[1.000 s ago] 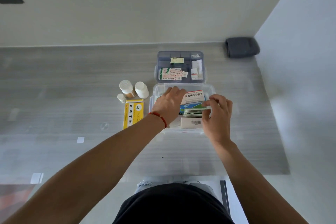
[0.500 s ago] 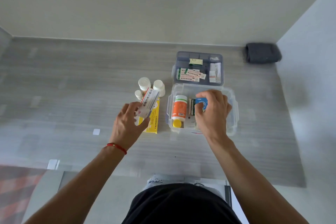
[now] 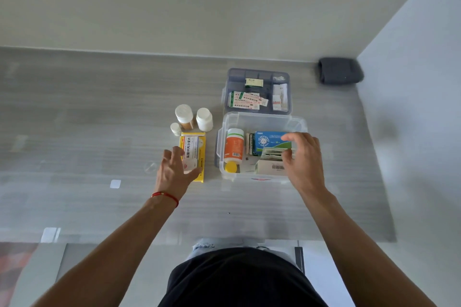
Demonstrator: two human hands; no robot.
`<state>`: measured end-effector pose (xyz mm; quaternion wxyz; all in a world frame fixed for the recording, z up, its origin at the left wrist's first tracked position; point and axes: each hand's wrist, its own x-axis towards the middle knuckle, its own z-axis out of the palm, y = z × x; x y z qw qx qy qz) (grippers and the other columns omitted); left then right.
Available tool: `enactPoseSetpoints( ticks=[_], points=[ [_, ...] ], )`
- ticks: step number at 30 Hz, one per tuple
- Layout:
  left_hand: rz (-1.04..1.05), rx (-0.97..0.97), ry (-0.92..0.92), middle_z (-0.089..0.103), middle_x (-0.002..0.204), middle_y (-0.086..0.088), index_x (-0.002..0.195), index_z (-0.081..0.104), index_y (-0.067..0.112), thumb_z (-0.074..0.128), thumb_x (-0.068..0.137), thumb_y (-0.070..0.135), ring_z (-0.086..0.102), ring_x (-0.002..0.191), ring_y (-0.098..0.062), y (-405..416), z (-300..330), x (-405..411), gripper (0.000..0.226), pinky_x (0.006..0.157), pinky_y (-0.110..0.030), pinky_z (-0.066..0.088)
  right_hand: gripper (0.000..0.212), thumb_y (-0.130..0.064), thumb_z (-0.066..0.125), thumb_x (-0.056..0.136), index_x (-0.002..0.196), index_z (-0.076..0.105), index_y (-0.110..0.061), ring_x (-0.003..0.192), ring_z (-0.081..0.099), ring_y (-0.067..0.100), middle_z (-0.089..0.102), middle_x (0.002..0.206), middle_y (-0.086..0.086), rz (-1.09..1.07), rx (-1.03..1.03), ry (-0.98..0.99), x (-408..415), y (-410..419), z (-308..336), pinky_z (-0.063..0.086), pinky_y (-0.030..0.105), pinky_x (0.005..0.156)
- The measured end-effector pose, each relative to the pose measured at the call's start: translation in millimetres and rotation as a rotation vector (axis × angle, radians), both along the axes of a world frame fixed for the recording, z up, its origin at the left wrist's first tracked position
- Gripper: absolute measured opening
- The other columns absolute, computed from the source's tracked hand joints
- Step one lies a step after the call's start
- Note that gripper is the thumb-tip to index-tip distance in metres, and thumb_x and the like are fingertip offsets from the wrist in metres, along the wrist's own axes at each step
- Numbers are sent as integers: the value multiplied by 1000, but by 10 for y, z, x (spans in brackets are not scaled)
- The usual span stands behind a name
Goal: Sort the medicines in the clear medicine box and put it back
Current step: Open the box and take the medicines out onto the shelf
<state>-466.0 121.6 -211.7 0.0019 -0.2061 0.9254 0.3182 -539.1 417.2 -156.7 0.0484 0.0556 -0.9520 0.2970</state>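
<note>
clear medicine box (image 3: pixel 264 119) sits on the worktop, right of centre, lid off. inside: orange bottle (image 3: pixel 234 145) lying along the left wall with its yellow cap toward the near edge, blue carton (image 3: pixel 272 141) toward the far right, white barcode carton (image 3: pixel 270 167) at the near right, thin packets (image 3: pixel 270 152) between the two cartons

right hand (image 3: pixel 303 159) is over the box's right half, thumb and fingers curled in on the packets / edge of the blue carton; looks like a pinch but can't tell exactly which item it has

grey divider tray (image 3: pixel 257 91) is out, parked touching the box's far wall, holds plaster strips and small packs

left of the box: yellow carton (image 3: pixel 201 157) flat on the worktop, white carton (image 3: pixel 192 154) stacked on top. left hand (image 3: pixel 174 172) fingers spread, resting on the white carton's near end, looks like letting go rather than gripping. three white-capped bottles (image 3: pixel 190 117) upright just beyond the yellow carton

dark folded cloth (image 3: pixel 340 70) in the far right corner, well apart, not involved

status, my read: roughly midway. part of the contents pulled out and grouped on the left (bottles together, cartons stacked), box still part full. left: empty or regroup the rest, reload, tray back in, lid on (lid not in view), box returned to its spot
</note>
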Motion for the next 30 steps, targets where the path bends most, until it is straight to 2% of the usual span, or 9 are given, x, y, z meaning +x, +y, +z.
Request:
enactPoseSetpoints(
  ticks=[3,6,8,12,16,20,24,27,30],
  points=[
    [-51,-40,223,50,94,-7,99,59,6,76,77,7,52,72,-23,148,296,-66,27,63,-37,48,35,11,64,83,112,69,-8,110,57,27,70,115,5,59,-17,32,33,96,-23,39,20,91],
    [-220,-11,449,55,89,0,90,62,8,67,81,1,51,70,-15,503,637,-219,12,64,-23,46,35,11,61,85,113,68,-11,114,56,22,68,116,-1,36,-97,57,59,128,-65,50,33,96],
    [-379,105,464,58,84,3,90,65,8,65,84,0,51,67,-8,819,774,-302,10,65,-16,46,37,9,60,87,115,67,-14,117,56,19,62,116,-12,-47,-176,35,65,103,-90,53,40,97],
    [-591,169,252,64,91,-8,97,68,1,66,86,-2,56,78,-18,1279,726,-495,12,77,-36,51,40,6,56,89,121,65,-17,115,58,16,58,116,-19,-151,-248,-9,52,71,-112,57,45,94],
    [-643,66,43,61,117,-10,116,65,7,67,90,15,56,110,-26,1431,566,-646,27,98,-36,44,46,4,48,85,119,65,-21,119,54,12,60,117,-18,-86,-213,7,75,106,-93,50,40,101],
    [-468,93,-222,60,114,-9,118,57,9,68,88,20,59,105,-25,1459,501,-674,34,87,-34,51,43,4,49,86,117,63,-22,120,54,13,55,115,-21,-102,-230,-19,67,107,-114,56,41,95],
    [-359,163,-423,65,107,-8,116,58,12,77,78,26,65,97,-25,1391,488,-782,44,81,-34,56,44,7,50,83,114,66,-18,118,53,12,65,117,-12,-100,-258,5,61,112,-128,49,31,98],
    [-357,216,-480,67,106,-5,117,60,14,80,76,29,67,97,-22,1372,459,-816,48,86,-35,58,42,10,51,84,114,68,-13,118,54,17,69,120,-1,-95,-242,10,57,121,-136,44,23,98],
    [-346,232,-354,64,108,-5,120,56,19,78,78,28,65,92,-21,1396,441,-851,48,73,-30,57,41,11,53,85,116,68,-11,118,54,18,69,121,1,-94,-223,-15,57,114,-135,37,8,94]
  ],
)
